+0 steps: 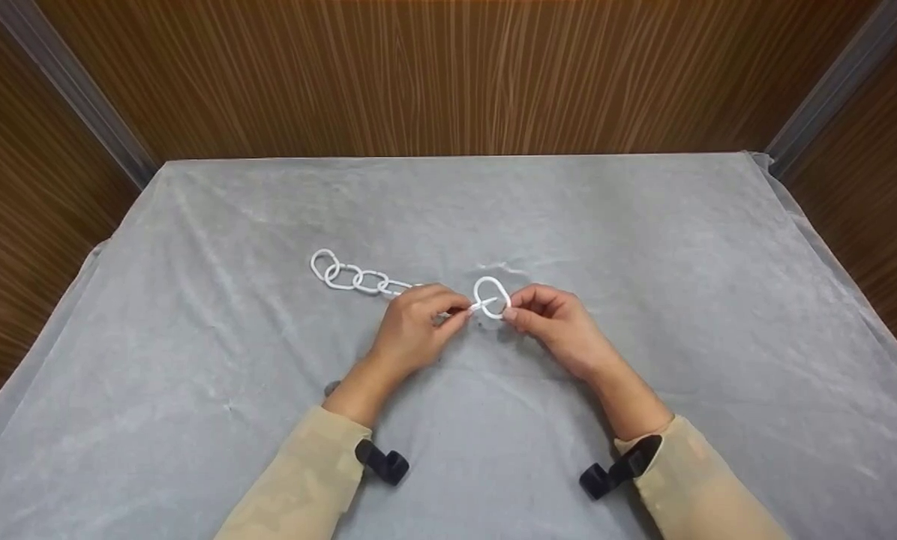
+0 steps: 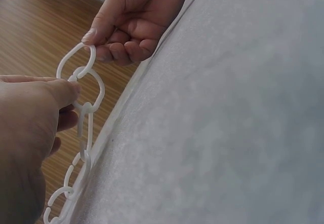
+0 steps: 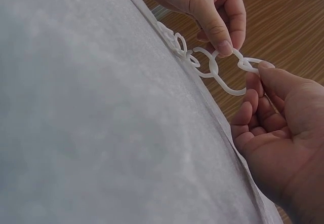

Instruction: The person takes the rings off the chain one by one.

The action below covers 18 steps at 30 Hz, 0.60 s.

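Over a grey-draped bench [image 1: 456, 457], a white link [image 1: 502, 289] is pinched by the fingers of the right hand [image 1: 559, 328], interlocked with the end of a white chain [image 1: 358, 280]. That end is gripped by the fingers of the left hand [image 1: 416, 324], the rest lying leftward.

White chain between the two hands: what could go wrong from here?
The right hand pinches the end link only at its edge, so it might slip free. Some trailing links show gaps in the left wrist view; twisting could unhook them. Those links lie on the gray cloth, so they might snag or drag if the left hand moves.
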### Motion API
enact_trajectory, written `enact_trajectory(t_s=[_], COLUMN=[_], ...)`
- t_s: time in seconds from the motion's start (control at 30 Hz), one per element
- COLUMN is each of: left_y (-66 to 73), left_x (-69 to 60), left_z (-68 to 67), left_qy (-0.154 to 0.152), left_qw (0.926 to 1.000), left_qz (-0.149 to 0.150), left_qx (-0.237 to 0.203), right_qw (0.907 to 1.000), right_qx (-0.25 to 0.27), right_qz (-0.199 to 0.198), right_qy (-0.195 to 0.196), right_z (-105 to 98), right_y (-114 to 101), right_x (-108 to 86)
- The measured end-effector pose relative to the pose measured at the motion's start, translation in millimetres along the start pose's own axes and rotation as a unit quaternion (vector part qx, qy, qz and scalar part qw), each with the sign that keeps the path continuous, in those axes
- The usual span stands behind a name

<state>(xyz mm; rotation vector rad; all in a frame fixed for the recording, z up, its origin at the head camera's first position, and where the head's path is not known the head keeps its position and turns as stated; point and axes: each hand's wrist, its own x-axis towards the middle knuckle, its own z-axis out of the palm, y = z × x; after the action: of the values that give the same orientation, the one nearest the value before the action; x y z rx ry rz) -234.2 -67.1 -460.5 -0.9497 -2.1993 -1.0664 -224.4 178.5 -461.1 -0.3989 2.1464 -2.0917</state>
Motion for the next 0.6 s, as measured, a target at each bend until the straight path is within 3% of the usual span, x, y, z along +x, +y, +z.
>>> enact_trajectory(t_s=[0.6], left_y=[-2.6], left_x=[-1.0], left_z=[2.0], left_qy=[0.003], left_qw=[1.0000], left_qz=[0.007], left_qx=[0.001], right_qw=[0.9998], right_qx=[0.007], right_qz=[-0.002], right_qy=[-0.016], right_z=[-0.6], right_y=[0.0], right_x=[0.1])
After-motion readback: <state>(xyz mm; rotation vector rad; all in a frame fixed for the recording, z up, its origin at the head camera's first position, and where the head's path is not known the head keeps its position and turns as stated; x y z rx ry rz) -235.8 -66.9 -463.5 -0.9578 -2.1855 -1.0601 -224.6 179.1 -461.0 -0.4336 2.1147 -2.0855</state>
